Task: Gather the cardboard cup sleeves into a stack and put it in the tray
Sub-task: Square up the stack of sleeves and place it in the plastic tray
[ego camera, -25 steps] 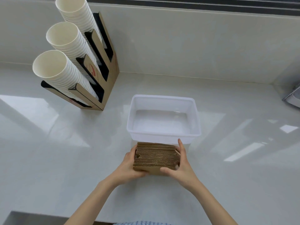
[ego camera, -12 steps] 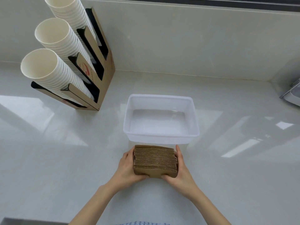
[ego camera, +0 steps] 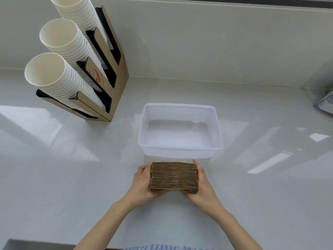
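A squared-up stack of brown corrugated cup sleeves (ego camera: 174, 176) stands on edge on the white counter, just in front of the tray. My left hand (ego camera: 142, 181) presses its left end and my right hand (ego camera: 202, 184) presses its right end, thumbs under the near face. The white plastic tray (ego camera: 180, 150) sits right behind the stack, with nothing inside it.
A cardboard cup dispenser (ego camera: 110, 69) with three slanted columns of white paper cups (ego camera: 59, 76) stands at the back left against the wall. A grey metal object (ego camera: 326, 101) pokes in at the right edge. The counter's front edge (ego camera: 36, 244) runs along the bottom.
The sleeves' edges have been pushed into a tidier, more even block between my hands. My right index finger, raised before, now lies along the stack. The stack stays in front of the tray.
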